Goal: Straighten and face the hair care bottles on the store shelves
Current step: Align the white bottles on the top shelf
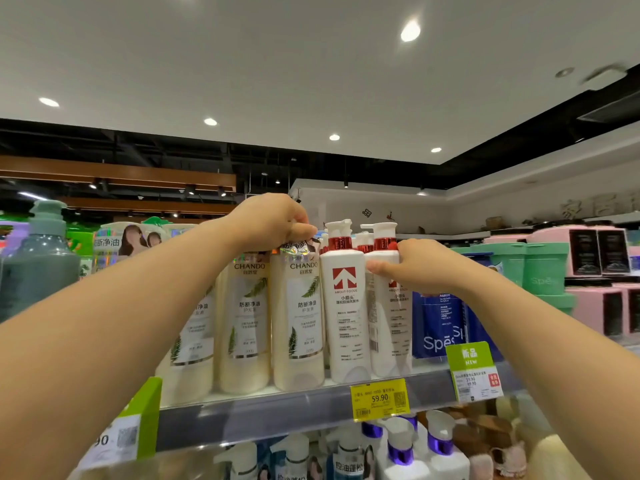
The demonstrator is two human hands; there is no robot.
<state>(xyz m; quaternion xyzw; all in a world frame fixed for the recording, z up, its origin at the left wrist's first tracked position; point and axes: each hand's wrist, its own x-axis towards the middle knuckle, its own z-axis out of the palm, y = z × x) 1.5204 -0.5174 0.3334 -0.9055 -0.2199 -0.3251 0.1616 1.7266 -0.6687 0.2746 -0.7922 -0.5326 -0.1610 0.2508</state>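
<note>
On the top shelf [277, 408] stand cream Chando bottles [246, 323] and white red-arrow pump bottles [346, 306], labels facing out. My left hand [273, 220] grips the top of the rightmost Chando bottle [301, 320], fingers curled over its foil collar. My right hand [420, 263] holds the shoulder of the right red-arrow bottle [389, 327], whose label is turned partly to the right; thumb on its front, fingers behind. The pump heads [379, 230] point left.
Blue Spes bottles [438, 327] stand right of the white ones, then green [543, 271] and pink boxes [602, 306]. A grey-green pump bottle [38, 261] is at far left. Price tags [379, 398] hang on the shelf edge; purple-collared bottles [401, 452] fill the shelf below.
</note>
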